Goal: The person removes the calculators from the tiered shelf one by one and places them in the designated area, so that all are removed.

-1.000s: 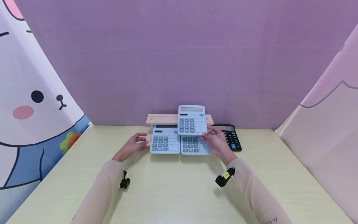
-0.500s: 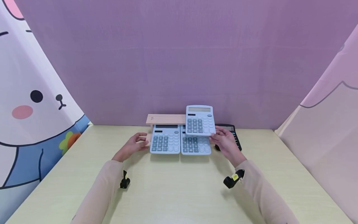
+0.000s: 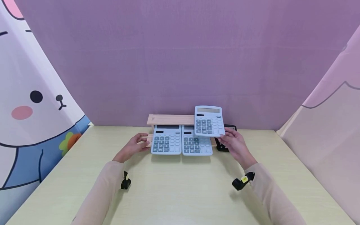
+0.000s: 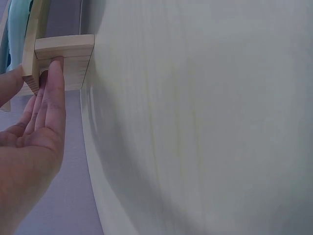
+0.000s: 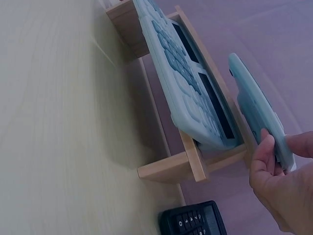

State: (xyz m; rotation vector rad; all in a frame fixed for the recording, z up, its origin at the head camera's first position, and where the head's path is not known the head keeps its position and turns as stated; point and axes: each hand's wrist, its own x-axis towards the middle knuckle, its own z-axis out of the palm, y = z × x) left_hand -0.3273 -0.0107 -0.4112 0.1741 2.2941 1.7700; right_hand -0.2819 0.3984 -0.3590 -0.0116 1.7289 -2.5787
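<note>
My right hand (image 3: pixel 237 146) pinches a light blue calculator (image 3: pixel 208 122) by its lower right corner, thumb on one face and fingers behind. It is held up in front of the right end of a wooden rack (image 3: pixel 170 119). Two more light blue calculators, one on the left (image 3: pixel 166 140) and one on the right (image 3: pixel 194 147), lean side by side on the rack's lower ledge. The raised calculator overlaps the right one's top in the head view. My left hand (image 3: pixel 133 147) grips the rack's left end, thumb on the ledge (image 4: pixel 30 61) and fingers beneath it.
A black calculator (image 5: pixel 193 220) lies on the table just right of the rack, partly hidden by my right hand in the head view. Behind the pale wooden table (image 3: pixel 180 187) hangs a purple cloth (image 3: pixel 180 62). A cartoon-printed cloth (image 3: pixel 36 125) borders the left side.
The held calculator and my right hand have moved steadily right, uncovering more of the rack's top bar and the right leaning calculator. My left hand has stayed at the rack's end.
</note>
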